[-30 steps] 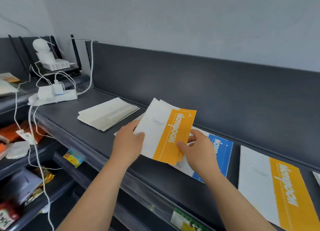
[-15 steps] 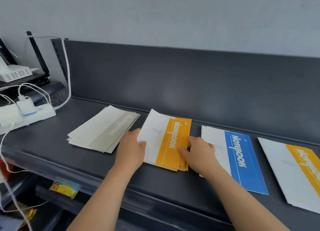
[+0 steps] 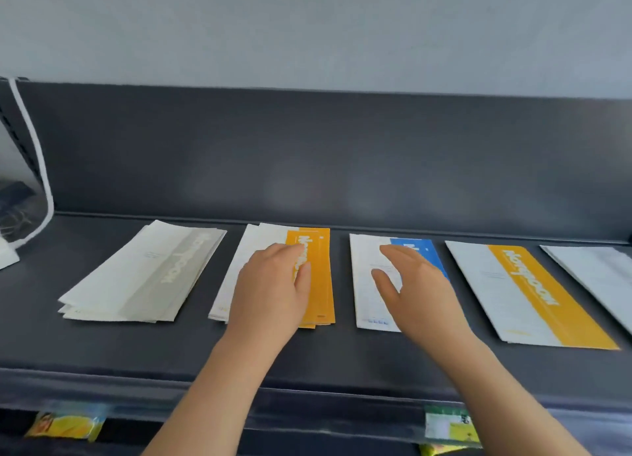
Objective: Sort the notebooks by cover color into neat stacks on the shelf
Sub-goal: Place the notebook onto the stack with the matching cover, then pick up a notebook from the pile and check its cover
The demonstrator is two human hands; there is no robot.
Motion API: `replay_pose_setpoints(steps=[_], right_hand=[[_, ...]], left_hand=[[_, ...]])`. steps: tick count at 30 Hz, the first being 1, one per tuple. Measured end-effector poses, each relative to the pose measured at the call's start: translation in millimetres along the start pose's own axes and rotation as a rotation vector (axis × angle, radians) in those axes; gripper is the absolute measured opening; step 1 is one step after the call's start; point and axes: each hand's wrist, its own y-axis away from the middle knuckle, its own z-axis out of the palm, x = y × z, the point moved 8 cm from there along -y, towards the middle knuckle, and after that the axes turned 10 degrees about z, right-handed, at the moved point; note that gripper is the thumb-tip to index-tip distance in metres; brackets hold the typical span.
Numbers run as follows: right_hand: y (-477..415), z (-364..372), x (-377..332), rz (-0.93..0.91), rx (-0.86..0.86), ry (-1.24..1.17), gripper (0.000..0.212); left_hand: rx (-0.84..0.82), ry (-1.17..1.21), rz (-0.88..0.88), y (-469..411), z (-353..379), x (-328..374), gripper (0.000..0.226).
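Left hand [image 3: 273,295] lies flat, fingers together, on the orange notebook stack [image 3: 321,291]; right hand [image 3: 419,291] — fingers spread — is over the blue notebook [image 3: 424,254] on a dark shelf [image 3: 342,353].

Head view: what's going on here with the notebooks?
A person is sorting notebooks by colour on a dark shelf. The left hand rests flat on the orange stack. The right hand is open over the blue notebook; contact is unclear. A grey stack lies at the left. One loose orange notebook and a pale notebook lie unsorted at the right.
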Motion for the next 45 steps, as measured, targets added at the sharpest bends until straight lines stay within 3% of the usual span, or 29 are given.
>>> replay_pose_setpoints(steps=[9, 15, 24, 35, 45], right_hand=[[33.3, -86.4, 110.9, 0.121, 0.162, 0.047, 0.042], [60.3, -154.3, 207.8, 0.202, 0.222, 0.048, 0.028], [89.9, -251.7, 350.4, 0.246, 0.256, 0.107, 0.038], [73.0, -315.4, 469.9, 0.345, 0.320, 0.084, 0.037], [36.2, -381.0, 571.6, 0.443, 0.439, 0.026, 0.031]], left_hand=[[-0.050, 0.112, 0.181, -1.7, 48.7, 123.8, 0.036], [-0.076, 0.194, 0.247, 5.9, 93.6, 229.0, 0.036], [-0.092, 0.275, 0.264, 16.7, 167.2, 382.0, 0.033], [-0.164, 0.332, 0.306, -10.5, 244.1, 487.8, 0.035], [-0.182, 0.381, 0.435, -63.7, 303.0, 590.7, 0.022]])
